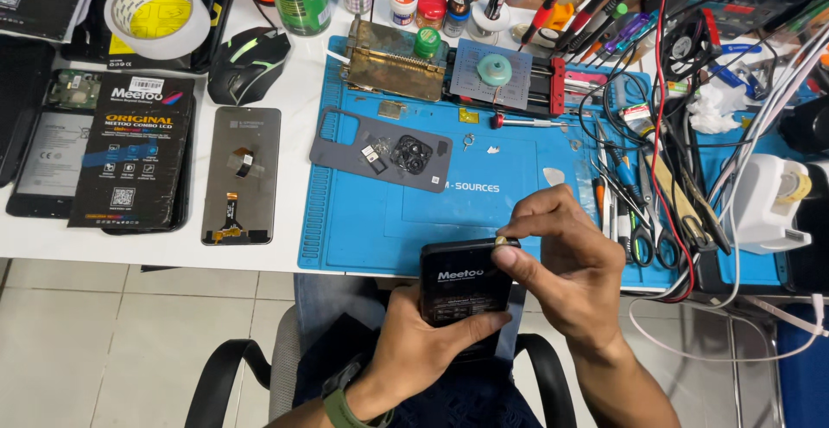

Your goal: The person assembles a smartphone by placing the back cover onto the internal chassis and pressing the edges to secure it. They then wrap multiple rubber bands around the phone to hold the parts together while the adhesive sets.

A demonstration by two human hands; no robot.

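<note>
**Bench inventory: black box held at near edge of mat**

- Black box (pixel 462 285): flat, glossy, w/ white print on lid. Held over the lap, just off the near edge of the blue work mat (pixel 363 221), tilted toward the camera.
- Left hand (pixel 423 342): clamped on the box from below, thumb along its near right side. Green watch strap (pixel 341 406) on wrist.
- Right hand (pixel 566 268): thumb and forefinger pinched together at the box's far right corner, on a small yellowish bit; too small to tell what.
- Mat, far half: grey phone back cover (pixel 380 158) w/ small loose parts on it, brass-coloured holder (pixel 393 63), red-ended clamp jig (pixel 509 78).
- Mat, right edge: tweezers, scissors, screwdrivers and cables (pixel 665 177) piled thick; little room there.
- Left of mat, on white table (pixel 298 126): phone display panel (pixel 240 176) face down, black product box (pixel 129 152), black mouse (pixel 249 63), tape roll (pixel 157 13).
- Open room: mat centre, near half, between the grey cover and the hands.
- Near side: chair armrests (pixel 220 372), tiled floor (pixel 104 342).
</note>
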